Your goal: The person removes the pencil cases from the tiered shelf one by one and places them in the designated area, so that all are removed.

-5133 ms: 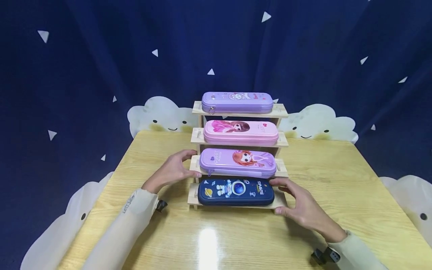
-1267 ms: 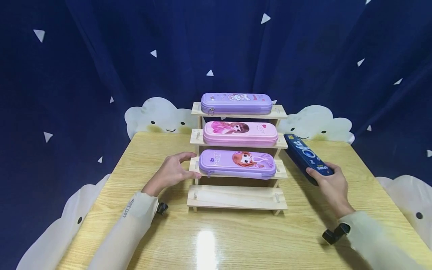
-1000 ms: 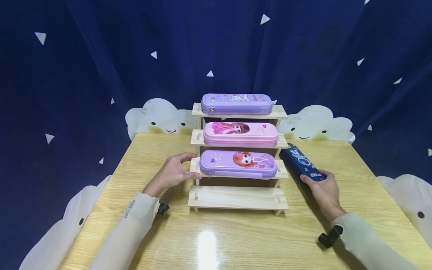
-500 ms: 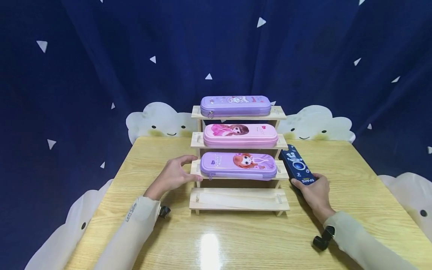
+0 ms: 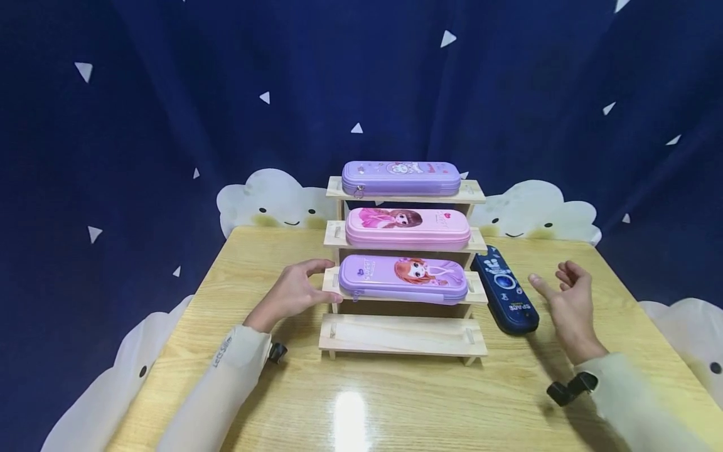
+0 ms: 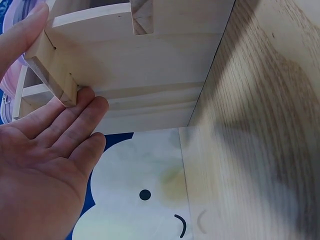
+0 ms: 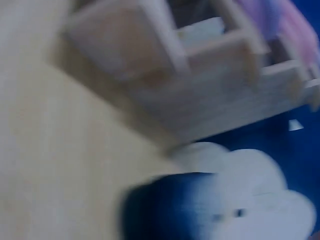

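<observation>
I see the right hand holding nothing, fingers loose, just right of the dark-blue oblong hard-shell case lying on the yellow wood-grain table. Farther left, the left hand pinches a plank end of the stepped pale-wood rack, I judge to steady it. Only my left wrist view shows the lower fingers gathered at its far side.

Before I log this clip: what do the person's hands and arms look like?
Bare left hand and right hand. Left sleeve: long, off-white, with small dark lettering. Right sleeve: off-white too. Each wrist carries a small black device.
</observation>
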`<action>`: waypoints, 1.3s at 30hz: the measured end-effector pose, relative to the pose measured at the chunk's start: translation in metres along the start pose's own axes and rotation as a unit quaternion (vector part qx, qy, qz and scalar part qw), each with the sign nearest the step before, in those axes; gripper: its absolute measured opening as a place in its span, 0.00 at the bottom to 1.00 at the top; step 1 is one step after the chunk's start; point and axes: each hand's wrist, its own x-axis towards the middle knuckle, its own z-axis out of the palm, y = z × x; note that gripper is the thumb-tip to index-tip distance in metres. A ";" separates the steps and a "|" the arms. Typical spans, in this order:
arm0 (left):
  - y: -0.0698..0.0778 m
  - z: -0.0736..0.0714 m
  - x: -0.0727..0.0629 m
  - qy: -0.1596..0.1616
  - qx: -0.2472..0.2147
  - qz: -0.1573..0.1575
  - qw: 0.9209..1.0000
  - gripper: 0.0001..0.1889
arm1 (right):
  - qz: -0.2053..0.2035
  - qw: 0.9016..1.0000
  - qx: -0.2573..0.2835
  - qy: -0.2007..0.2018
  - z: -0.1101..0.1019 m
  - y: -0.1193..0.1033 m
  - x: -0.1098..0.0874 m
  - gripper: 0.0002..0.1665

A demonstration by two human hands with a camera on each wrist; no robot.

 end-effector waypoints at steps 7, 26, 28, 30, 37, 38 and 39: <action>0.001 0.000 0.001 0.001 0.005 0.002 1.000 0.48 | -0.119 0.974 0.194 -0.001 -0.019 -0.051 0.012 0.48; 0.000 -0.001 0.002 0.000 0.026 0.011 1.000 0.48 | -0.327 0.892 0.282 -0.135 -0.007 -0.141 -0.006 0.48; 0.001 -0.002 0.002 0.000 0.029 0.010 1.000 0.48 | -0.337 0.887 0.278 -0.150 -0.003 -0.145 -0.008 0.48; 0.001 -0.002 0.002 0.000 0.035 0.010 0.999 0.48 | -0.343 0.884 0.272 -0.165 0.000 -0.149 -0.010 0.48; 0.002 -0.002 0.002 -0.002 0.055 0.015 0.998 0.49 | -0.344 0.888 0.225 -0.207 0.009 -0.156 -0.020 0.47; 0.001 -0.002 0.002 -0.002 0.058 0.016 0.998 0.49 | -0.344 0.886 0.226 -0.213 0.010 -0.157 -0.021 0.47; 0.001 -0.002 0.003 -0.001 0.059 0.018 0.998 0.49 | -0.345 0.883 0.230 -0.220 0.011 -0.156 -0.023 0.47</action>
